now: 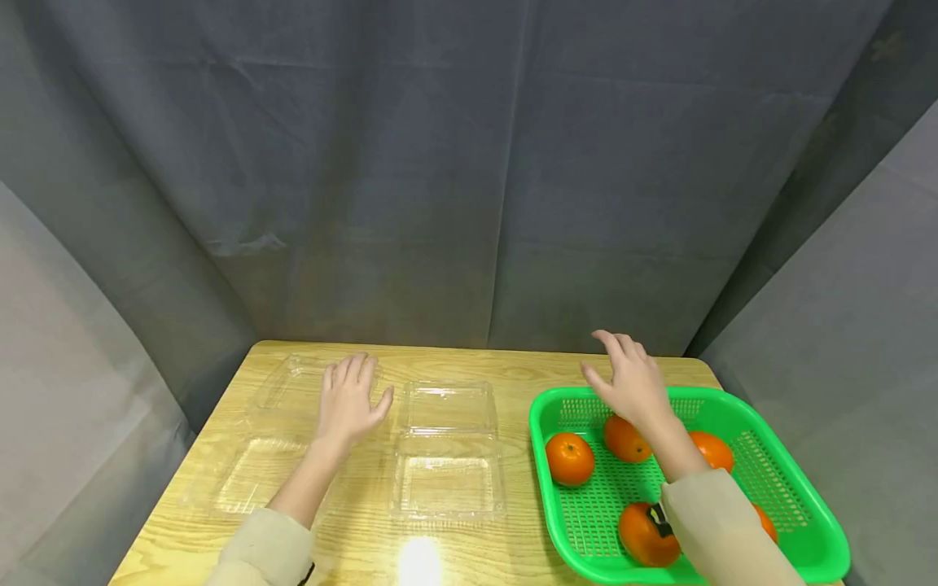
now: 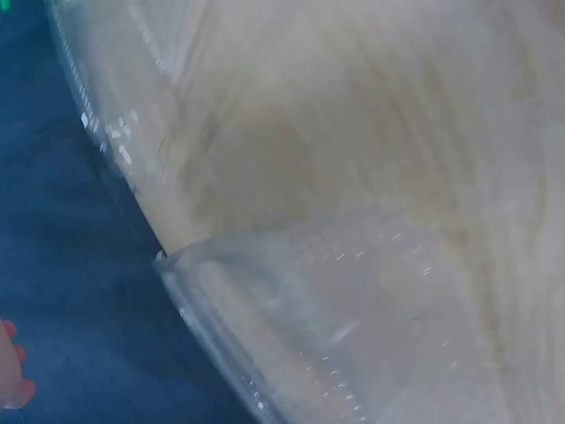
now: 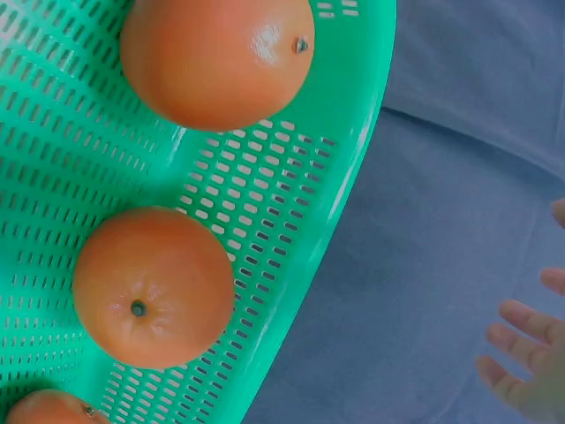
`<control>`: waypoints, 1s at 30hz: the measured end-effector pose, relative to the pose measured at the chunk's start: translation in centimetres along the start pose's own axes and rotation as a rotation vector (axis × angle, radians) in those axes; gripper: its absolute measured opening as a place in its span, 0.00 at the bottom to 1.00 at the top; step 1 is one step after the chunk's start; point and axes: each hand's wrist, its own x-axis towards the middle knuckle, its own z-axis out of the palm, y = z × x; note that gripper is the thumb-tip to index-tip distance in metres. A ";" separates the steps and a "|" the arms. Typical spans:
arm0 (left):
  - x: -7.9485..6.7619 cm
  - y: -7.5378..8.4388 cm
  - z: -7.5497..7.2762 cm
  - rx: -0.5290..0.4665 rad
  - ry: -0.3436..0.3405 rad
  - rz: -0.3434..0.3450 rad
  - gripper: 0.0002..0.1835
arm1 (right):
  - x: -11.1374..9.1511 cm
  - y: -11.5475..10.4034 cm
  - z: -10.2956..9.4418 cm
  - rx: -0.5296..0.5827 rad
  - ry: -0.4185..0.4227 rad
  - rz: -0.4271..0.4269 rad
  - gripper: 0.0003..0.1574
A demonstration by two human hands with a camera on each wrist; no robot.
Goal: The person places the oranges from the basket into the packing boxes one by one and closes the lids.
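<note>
My left hand (image 1: 348, 404), fingers spread and nothing in it, hovers at the inner edge of an opened clear plastic clamshell container (image 1: 260, 476) on the left. A second opened clamshell container (image 1: 449, 488) lies just right of that hand. Over the far rim of a green plastic basket (image 1: 542, 488) is my right hand (image 1: 632, 382), its fingers loosely bent and holding nothing. Several oranges sit in the basket, one orange (image 1: 626, 439) nearly below that hand and another orange (image 1: 569, 459) by the left wall. My right forearm hides part of the basket.
The light wooden table (image 1: 520, 370) ends at a grey curtain (image 1: 410, 203) behind it, and grey cloth also hangs at both sides. In the left wrist view, clear plastic edges (image 2: 221, 336) overlap the table's border.
</note>
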 end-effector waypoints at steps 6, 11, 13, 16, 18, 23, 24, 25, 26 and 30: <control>-2.3 0.8 0.5 -0.023 0.029 0.028 0.29 | -1.4 -0.4 0.2 -0.002 -0.065 -0.081 0.35; -4.2 1.4 1.2 -0.043 0.031 0.044 0.28 | -2.6 -0.4 1.1 -0.019 -0.138 -0.112 0.38; -5.0 1.7 1.5 -0.039 0.015 0.044 0.28 | -3.1 -0.5 1.5 -0.021 -0.161 -0.125 0.38; -6.0 2.1 1.8 -0.040 -0.022 0.039 0.27 | -3.9 -0.7 2.2 -0.027 -0.202 -0.134 0.38; -6.7 2.3 2.1 -0.036 -0.048 0.037 0.27 | -4.4 -0.8 2.6 -0.034 -0.234 -0.137 0.39; -8.3 3.0 2.8 -0.043 -0.100 0.018 0.28 | -5.0 -1.1 3.2 -0.072 -0.327 -0.136 0.41; -8.6 3.0 2.9 -0.046 -0.110 0.012 0.28 | -5.0 -1.1 3.3 -0.080 -0.350 -0.137 0.41; -8.8 3.1 3.0 -0.050 -0.122 0.004 0.28 | -5.0 -1.1 3.4 -0.089 -0.371 -0.140 0.42; -9.0 3.2 3.0 -0.052 -0.137 -0.004 0.28 | -5.0 -1.2 3.5 -0.098 -0.395 -0.141 0.42; -9.8 3.5 3.2 -0.065 -0.178 -0.028 0.29 | -5.1 -1.5 3.9 -0.121 -0.490 -0.141 0.44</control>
